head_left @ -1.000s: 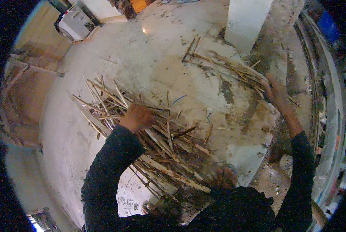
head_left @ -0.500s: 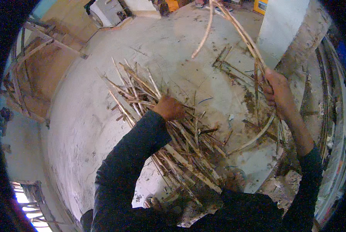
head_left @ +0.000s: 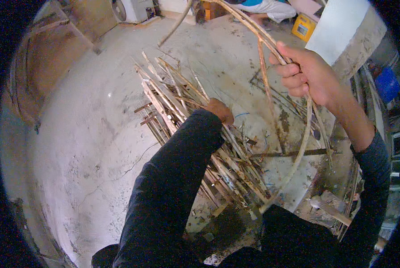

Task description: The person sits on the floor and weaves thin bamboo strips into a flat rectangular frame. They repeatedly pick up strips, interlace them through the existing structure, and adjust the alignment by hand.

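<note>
A long bundle of thin, pale, peeled sticks (head_left: 164, 94) lies slantwise on the concrete floor in front of me, from far left to near right. My left hand (head_left: 221, 110) is closed on the middle of it, its fingers largely hidden behind the hand's back. Raised to the right, my right hand (head_left: 305, 73) is wrapped round a few long, forked branches (head_left: 249, 22). Their upper ends arch toward the far side and one curves back down. The lower ends hang below the fist, a curved one reaching near the bundle's close end.
More thin sticks (head_left: 278, 96) lie on the floor at right. A wooden-handled tool (head_left: 334, 212) rests near my right forearm. Far off are a white appliance (head_left: 135, 10), a yellow container (head_left: 302, 27) and a crouching person (head_left: 271, 9). A white pillar (head_left: 336, 27) stands at far right.
The view has shifted. My right hand, with the branches in it, appears higher and farther left. My left hand stays on the bundle, which shows a little farther right.
</note>
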The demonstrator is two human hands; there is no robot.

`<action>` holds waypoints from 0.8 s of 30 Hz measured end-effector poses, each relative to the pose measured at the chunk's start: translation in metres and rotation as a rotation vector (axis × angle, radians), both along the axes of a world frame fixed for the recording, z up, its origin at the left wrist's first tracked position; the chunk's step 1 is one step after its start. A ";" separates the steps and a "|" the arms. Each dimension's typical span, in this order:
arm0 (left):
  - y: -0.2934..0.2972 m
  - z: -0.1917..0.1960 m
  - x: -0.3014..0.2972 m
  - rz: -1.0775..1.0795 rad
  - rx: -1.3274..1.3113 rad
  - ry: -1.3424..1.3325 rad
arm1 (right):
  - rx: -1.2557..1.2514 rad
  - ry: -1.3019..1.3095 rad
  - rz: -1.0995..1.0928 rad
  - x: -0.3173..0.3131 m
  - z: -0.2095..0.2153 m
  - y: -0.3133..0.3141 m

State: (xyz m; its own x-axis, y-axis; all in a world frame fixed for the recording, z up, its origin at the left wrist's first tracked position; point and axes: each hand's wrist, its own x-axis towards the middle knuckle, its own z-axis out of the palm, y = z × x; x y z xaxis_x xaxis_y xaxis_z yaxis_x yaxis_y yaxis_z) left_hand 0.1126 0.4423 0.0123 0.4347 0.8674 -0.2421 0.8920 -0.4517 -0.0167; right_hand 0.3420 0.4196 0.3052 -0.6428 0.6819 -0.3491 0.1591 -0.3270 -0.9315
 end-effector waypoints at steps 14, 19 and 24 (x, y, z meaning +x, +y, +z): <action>0.006 -0.005 0.009 0.167 -0.022 -0.134 | -0.403 0.029 0.354 -0.117 -0.120 0.003; -0.002 -0.006 0.002 0.134 0.003 -0.125 | -0.156 -0.110 0.395 -0.122 -0.147 0.018; -0.006 -0.004 -0.003 0.134 0.012 -0.138 | 0.759 -0.540 0.428 -0.140 -0.156 0.020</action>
State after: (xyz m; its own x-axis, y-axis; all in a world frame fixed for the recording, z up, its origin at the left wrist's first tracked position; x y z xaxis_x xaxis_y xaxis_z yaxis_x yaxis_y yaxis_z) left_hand 0.1092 0.4368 0.0083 0.3430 0.9224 -0.1774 0.9386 -0.3288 0.1048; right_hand 0.2022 0.4398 0.1491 -0.7689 0.5943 -0.2361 0.5836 0.5012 -0.6389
